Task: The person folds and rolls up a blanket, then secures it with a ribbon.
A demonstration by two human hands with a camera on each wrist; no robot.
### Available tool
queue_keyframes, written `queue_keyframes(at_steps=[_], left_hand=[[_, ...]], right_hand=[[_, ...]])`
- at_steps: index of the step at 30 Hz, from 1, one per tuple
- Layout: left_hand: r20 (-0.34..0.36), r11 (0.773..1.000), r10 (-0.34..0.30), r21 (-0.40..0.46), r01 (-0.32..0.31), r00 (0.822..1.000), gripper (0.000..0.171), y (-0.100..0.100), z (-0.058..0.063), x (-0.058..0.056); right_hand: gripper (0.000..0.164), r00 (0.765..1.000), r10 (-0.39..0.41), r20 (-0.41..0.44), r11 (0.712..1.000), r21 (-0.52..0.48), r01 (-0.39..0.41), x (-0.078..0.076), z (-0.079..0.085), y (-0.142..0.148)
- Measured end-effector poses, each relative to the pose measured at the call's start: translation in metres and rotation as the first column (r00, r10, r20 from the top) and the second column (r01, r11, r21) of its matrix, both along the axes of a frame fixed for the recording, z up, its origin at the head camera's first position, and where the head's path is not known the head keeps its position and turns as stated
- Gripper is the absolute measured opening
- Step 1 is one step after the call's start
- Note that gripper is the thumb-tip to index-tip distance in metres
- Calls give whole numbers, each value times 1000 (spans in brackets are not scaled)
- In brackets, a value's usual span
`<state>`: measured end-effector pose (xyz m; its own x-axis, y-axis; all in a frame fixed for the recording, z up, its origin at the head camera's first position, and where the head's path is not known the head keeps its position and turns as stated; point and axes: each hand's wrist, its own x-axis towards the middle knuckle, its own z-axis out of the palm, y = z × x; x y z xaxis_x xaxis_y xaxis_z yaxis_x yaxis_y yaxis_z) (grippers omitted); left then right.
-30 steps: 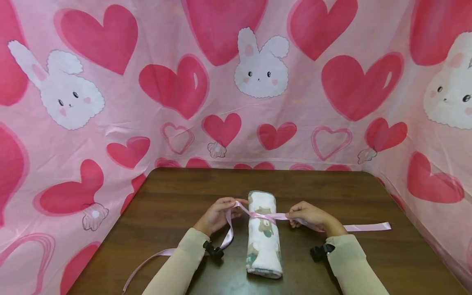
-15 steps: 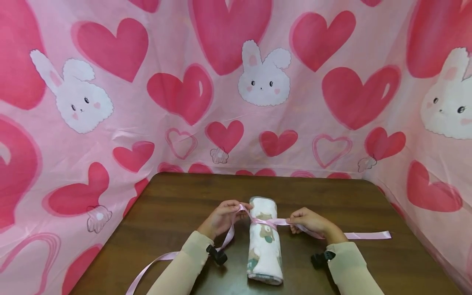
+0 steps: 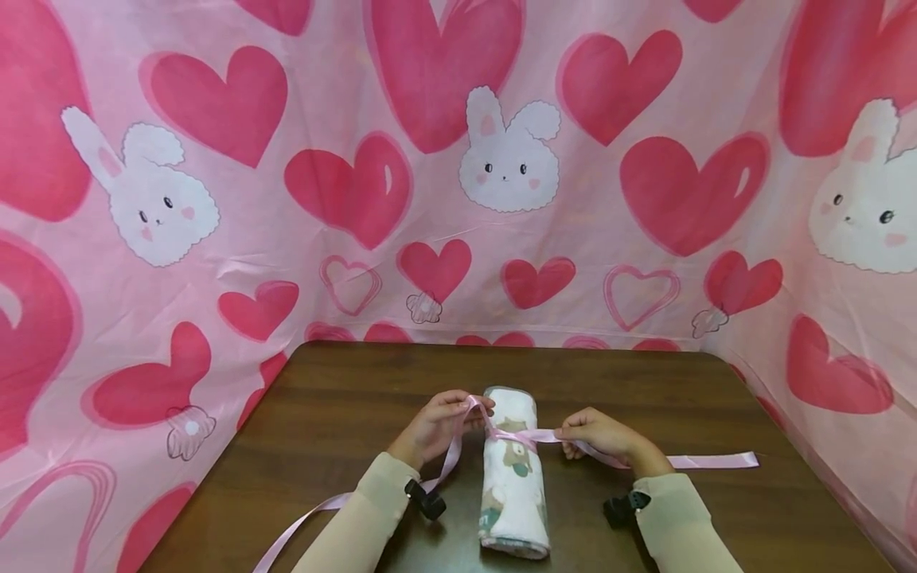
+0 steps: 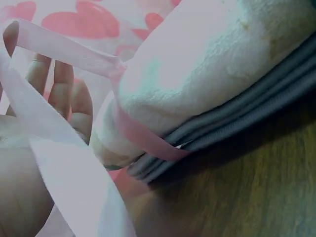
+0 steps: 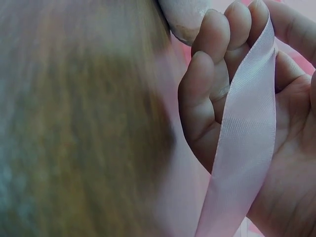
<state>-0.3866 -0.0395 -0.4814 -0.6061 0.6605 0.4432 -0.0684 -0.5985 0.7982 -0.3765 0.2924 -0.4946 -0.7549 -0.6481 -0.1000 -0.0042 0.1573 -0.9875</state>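
Observation:
A rolled-up towel [image 3: 517,501], white with brown and green prints, lies lengthwise on the table. A pink satin ribbon [image 3: 546,435] wraps its middle and crosses on top, with one end leading to each side. My left hand [image 3: 435,426] pinches the left end between thumb and forefinger, close beside the roll; the other fingers [image 4: 62,89] are loosely extended in the left wrist view. On the right, my right hand [image 3: 605,434] pinches the other end a short way from the towel. Its fingers [image 5: 203,84] are curled, with the ribbon [image 5: 247,123] hanging across the palm.
The brown wooden table [image 3: 372,374] carries the towel. The ribbon's left tail trails past the left sleeve [image 3: 358,517]; its right tail [image 3: 716,461] lies flat beyond the right wrist. A pink cloth with hearts and rabbits [image 3: 509,159] hangs behind and at both sides.
My left hand has shifted slightly towards the towel, and the ribbon between them bends into a tighter arch. The right hand stays nearly still. The head view has tilted up a little.

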Motion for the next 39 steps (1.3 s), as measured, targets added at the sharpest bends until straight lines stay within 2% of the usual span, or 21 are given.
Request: queue_keyframes(at_steps=[2,4,7,9,12,15,18,20,22,24,25,28,33,35,39], left_hand=[[-9,1000,30,-7,-30,1000,44,3,-1,0],[-22,996,85,-28,-85,996,39,7,-2,1],[-41,980,181,-77,-183,983,31,12,-2,2],[-61,969,217,-107,-222,974,29,13,-2,2],[-98,970,200,-123,-212,975,28,12,-2,1],[-109,982,127,-124,-141,986,31,7,0,0],[-101,979,100,-170,-116,990,43,3,3,0],[-112,957,123,-251,-148,986,60,2,6,1],[-125,916,162,-350,-197,979,70,3,9,2],[-137,873,194,-428,-234,971,65,4,12,2],[-142,859,201,-449,-244,969,60,4,13,3],[-156,836,222,-477,-271,962,44,3,14,3],[-198,775,272,-535,-336,942,59,-1,13,3],[-185,762,280,-554,-336,942,61,-1,12,3],[-154,773,289,-545,-326,945,47,-2,11,3]], right_hand=[[37,1000,4,-8,1000,-4,-4,0,0,-1],[37,1000,11,-17,1000,-10,-11,0,1,-1],[36,999,26,-27,999,-24,-27,-2,2,-1],[35,999,30,-31,999,-30,-31,-3,3,-2],[35,999,30,-33,999,-28,-31,-4,4,-3],[35,999,20,-29,1000,-19,-20,-5,5,-4],[35,1000,14,-25,1000,-8,-14,-5,5,-4],[35,1000,12,-16,1000,-6,-12,-6,4,-3],[36,1000,11,-11,1000,-1,-11,-6,3,-3],[36,1000,10,-9,1000,2,-10,-6,2,-3],[36,1000,10,-8,1000,2,-10,-6,1,-3],[35,1000,14,-4,1000,-7,-14,-5,-1,-3],[36,1000,17,-10,1000,-12,-17,-3,-1,-4],[37,1000,15,-12,1000,-12,-15,-2,0,-4],[38,1000,18,-4,1000,-14,-18,0,2,-4]])
